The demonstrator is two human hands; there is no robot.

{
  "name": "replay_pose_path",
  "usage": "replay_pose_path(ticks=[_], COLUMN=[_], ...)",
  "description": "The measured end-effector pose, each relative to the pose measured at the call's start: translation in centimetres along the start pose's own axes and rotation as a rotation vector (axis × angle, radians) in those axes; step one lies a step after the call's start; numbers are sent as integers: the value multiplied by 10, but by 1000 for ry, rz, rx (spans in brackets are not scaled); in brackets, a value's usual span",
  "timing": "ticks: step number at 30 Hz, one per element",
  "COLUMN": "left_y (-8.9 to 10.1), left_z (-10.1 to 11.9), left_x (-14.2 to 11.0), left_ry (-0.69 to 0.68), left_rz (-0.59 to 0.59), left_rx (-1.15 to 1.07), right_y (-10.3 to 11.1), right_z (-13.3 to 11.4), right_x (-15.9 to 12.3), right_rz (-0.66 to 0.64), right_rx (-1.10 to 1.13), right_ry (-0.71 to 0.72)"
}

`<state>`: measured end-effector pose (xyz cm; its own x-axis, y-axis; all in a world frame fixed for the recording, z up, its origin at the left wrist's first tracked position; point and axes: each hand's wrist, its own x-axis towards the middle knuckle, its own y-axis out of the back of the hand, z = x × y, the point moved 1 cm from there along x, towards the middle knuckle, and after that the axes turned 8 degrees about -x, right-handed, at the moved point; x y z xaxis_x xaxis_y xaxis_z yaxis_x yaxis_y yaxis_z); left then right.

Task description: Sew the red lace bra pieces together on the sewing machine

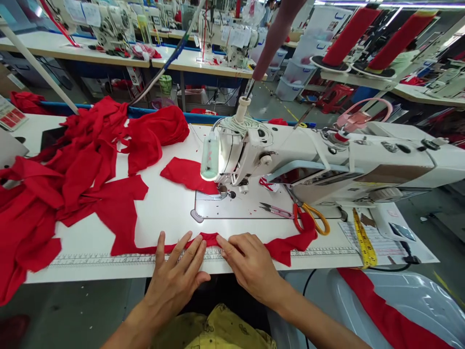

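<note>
A narrow strip of red fabric (209, 239) lies along the front edge of the white sewing table, over a printed ruler scale (105, 260). My left hand (178, 266) rests on the strip with fingers spread and stretched out. Close to its right, my right hand (250, 264) has its fingers together, bent over the same strip and gripping it; part of the thumb side is hidden. The strip widens to the left towards a red fabric pile (83, 150) and ends to the right near orange-handled scissors (317, 218).
A white sewing machine (327, 155) stands behind my hands, with another red piece (187, 174) by its needle. Pink thread snips (278, 210) lie on its bed. A yellow tape measure (364, 240) is at the right. Below sits a grey plastic tub (410, 286) with red fabric.
</note>
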<state>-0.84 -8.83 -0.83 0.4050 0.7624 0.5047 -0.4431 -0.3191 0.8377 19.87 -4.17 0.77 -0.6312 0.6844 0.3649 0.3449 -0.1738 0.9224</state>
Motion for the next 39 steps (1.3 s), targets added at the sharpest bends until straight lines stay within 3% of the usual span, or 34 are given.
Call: replay_pose_path(ticks=[3,6,9,11,15,19,22,25,33,39], left_y=[1,3,0,-3,-2,9,17,19,19,12], left_z=[0,-3,-7,-8,-11,-14,-16,-16,-13,-13], left_x=[3,10,19,25,35,44,48,52,66,68], left_ry=[48,207,382,425,464,520,542,555,552,569], left_rz=[16,50,57,32,-6,-72,-130,-196,-136,-183], left_rx=[-70,-146,-225,-305,-565,-827,-950,-1093,-1307,-1473], right_y=[-5,-7,-8,-7,-2,6,14,20,23,26], right_z=[-2,0,1,1,4,9,11,11,5,4], right_x=[12,22,29,31,34,37,41,44,48,52], right_rz=[-13,-46,-105,-96,-91,-247,-306,-286,-176,-250], right_rx=[75,112,230,335,652,1040,1167,1308,1352,1401], right_ry=[-79,-213,-248,-252,-342,-459,-472,-416,-434,-393])
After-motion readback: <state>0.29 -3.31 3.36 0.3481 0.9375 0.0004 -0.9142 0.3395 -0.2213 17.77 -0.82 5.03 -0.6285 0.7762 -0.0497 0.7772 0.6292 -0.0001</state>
